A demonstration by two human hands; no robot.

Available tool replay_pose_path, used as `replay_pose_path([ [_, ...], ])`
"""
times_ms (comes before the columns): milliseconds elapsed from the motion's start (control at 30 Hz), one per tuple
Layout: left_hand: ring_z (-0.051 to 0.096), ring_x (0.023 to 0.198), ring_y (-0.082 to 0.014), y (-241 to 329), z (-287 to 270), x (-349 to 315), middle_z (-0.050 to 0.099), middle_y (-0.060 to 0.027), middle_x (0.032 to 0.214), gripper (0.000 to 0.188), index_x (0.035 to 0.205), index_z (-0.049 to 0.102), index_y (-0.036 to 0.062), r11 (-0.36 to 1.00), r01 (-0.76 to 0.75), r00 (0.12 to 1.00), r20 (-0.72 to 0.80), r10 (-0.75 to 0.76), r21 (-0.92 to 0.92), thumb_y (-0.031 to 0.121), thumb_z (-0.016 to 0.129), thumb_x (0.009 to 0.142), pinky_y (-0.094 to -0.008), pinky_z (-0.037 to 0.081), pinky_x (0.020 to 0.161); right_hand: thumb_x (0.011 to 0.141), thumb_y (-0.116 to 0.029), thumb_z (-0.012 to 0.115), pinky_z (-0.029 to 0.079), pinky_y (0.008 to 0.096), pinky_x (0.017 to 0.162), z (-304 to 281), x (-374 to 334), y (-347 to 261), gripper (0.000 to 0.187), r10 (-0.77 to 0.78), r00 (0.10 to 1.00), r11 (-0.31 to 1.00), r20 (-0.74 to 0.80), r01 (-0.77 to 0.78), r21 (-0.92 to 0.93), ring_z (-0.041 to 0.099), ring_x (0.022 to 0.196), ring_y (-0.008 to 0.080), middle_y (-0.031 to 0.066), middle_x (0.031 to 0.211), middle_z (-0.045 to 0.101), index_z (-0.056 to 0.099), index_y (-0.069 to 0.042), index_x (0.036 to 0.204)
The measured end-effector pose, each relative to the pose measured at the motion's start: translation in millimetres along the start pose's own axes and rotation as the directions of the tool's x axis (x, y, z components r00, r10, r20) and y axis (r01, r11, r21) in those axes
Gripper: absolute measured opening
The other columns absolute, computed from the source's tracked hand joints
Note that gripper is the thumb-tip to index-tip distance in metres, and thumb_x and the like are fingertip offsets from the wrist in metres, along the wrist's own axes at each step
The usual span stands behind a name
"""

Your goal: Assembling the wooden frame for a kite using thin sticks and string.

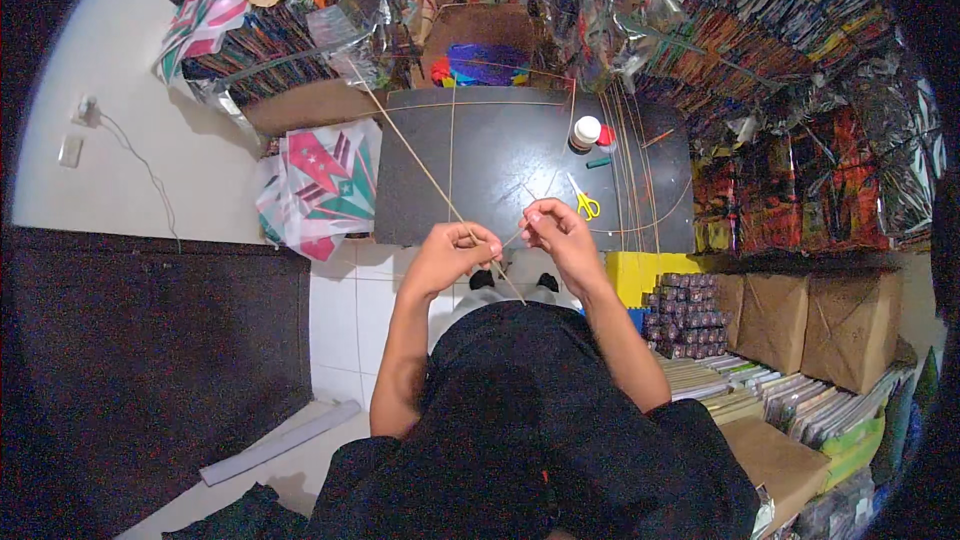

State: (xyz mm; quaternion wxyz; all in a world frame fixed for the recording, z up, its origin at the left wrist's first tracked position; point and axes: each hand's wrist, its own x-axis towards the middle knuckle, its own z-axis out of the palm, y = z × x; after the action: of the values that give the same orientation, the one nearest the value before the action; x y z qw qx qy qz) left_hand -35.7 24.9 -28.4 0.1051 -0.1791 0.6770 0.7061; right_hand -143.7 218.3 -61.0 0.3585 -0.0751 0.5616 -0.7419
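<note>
A long, thin tan stick (410, 148) is clamped by the left hand (452, 258), a fine pale strand (513, 238) by the right hand (560, 243).

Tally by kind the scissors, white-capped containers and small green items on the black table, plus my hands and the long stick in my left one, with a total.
Yellow-handled scissors: 1
White-capped container: 1
Small green item: 1
Long stick: 1
Hands: 2, left hand and right hand
Total: 6
</note>
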Motion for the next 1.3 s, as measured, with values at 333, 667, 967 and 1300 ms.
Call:
replay_pose_path([
  [333,0.064,0.069,-0.0070,1,2,1,0.074,-0.0029,0.084,0.018,0.096,0.073,0.0053,1.000,0.019,1.000,0.012,-0.019,0.003,0.021,0.074,0.088,-0.0210,0.046,0.056,0.102,-0.019,0.058,0.052,0.0272,0.079,-2,-1,-1,0.018,0.006,0.997,0.993,0.075,-0.014,0.116,0.064,0.088,0.0120,0.0066,0.101,0.068,0.062,-0.004,0.111],
  [667,0.063,0.068,-0.0064,6,4,5,0.073,-0.0022,0.082,0.018,0.095,0.074,0.0044,0.999,0.028,1.000,0.011,-0.028,-0.017,0.021,0.075,0.087,-0.0209,0.045,0.055,0.095,-0.014,0.066,0.051,0.0274,0.079,3,-2,-10,0.014,-0.020,0.998,0.993,0.053,0.014,0.118,0.062,0.085,0.0106,0.0032,0.094,0.066,0.062,-0.005,0.104],
  [967,0.063,0.068,-0.0054,3,5,9,0.073,-0.0016,0.082,0.019,0.095,0.073,0.0051,1.000,0.001,1.000,0.010,-0.001,-0.019,0.022,0.075,0.087,-0.0200,0.044,0.054,0.087,-0.006,0.076,0.051,0.0228,0.074,7,5,0,0.019,-0.099,0.993,0.995,-0.059,0.099,0.002,0.061,0.080,0.0073,0.0008,0.088,0.065,0.062,-0.005,0.101],
  [1300,0.063,0.070,-0.0063,8,-2,7,0.071,-0.0012,0.082,0.015,0.096,0.072,0.0019,1.000,0.014,0.999,-0.041,-0.014,0.012,0.015,0.073,0.089,-0.0202,0.046,0.059,0.088,0.000,0.072,0.057,0.0305,0.089,10,0,-6,0.035,-0.078,0.994,0.992,-0.078,0.085,0.089,0.070,0.098,0.0194,0.0142,0.104,0.070,0.057,0.002,0.119],
])
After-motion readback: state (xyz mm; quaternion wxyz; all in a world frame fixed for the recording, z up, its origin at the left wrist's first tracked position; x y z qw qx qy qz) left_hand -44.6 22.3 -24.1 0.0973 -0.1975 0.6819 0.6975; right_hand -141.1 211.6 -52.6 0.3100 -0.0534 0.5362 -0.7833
